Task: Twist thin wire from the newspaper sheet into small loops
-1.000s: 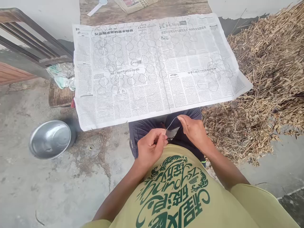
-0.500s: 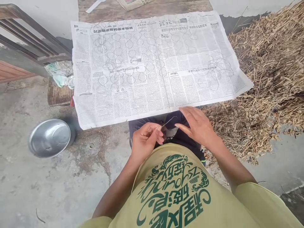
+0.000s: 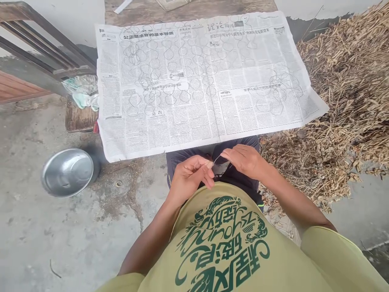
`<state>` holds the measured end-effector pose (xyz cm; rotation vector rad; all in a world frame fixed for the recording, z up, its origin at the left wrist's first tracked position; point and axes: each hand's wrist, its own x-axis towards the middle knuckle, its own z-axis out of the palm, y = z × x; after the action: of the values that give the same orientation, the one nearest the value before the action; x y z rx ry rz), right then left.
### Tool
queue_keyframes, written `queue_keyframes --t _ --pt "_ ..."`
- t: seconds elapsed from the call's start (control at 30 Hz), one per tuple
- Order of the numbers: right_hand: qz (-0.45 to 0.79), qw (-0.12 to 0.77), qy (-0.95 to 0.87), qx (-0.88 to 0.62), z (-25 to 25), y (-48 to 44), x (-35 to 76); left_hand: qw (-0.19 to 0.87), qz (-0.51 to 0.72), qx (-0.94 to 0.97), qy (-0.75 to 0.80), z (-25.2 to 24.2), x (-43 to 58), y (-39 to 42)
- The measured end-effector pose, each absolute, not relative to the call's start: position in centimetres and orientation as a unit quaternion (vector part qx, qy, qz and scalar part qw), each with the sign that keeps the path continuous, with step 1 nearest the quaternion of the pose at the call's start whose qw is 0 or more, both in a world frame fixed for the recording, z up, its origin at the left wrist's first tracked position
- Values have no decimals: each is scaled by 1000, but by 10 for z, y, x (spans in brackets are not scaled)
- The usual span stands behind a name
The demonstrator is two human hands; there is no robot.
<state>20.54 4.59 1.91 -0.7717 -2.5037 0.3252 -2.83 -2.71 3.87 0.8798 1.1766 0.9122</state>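
Between my hands runs a thin wire [image 3: 216, 158], held above my lap. My left hand [image 3: 192, 177] pinches it between thumb and fingertips, and a small loop of it curves over those fingers. The wire's other part is gripped by my right hand [image 3: 243, 161], with thumb and fingers pressed together. Just beyond my hands lies a spread newspaper [image 3: 182, 127]. Many thin rounded loops [image 3: 168, 97], some shaped like a figure eight, are laid out across it in rows and clusters.
The newspaper covers a wooden table [image 3: 206, 10]. On the left are a wooden chair [image 3: 39, 34], a low wooden stool [image 3: 80, 119] with plastic bags [image 3: 80, 91], and a metal basin [image 3: 67, 172] on the concrete floor. A heap of dry stalks [image 3: 343, 89] fills the right.
My right hand has moved down and left and closed on the wire's free end; before, its fingers were spread apart from it. My left hand keeps its pinch. The view has shifted slightly.
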Motion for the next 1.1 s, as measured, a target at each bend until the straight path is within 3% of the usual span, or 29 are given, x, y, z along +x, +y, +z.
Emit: queue_keyframes --t 0.27,0.5,0.67,0.93,1.1 --pt "395 311 -734 -457 13 19 180 584 456 394 544 32 -19 -21" --pt "157 252 -890 -346 21 37 204 630 403 399 530 25 -30 -18" --pt "70 197 -942 -263 23 47 207 647 395 396 518 26 -27 -16" --pt "120 230 -925 -279 3 46 197 626 432 376 529 30 -20 -18" --pt "136 245 -920 -276 15 47 211 658 428 346 514 25 -26 -13"
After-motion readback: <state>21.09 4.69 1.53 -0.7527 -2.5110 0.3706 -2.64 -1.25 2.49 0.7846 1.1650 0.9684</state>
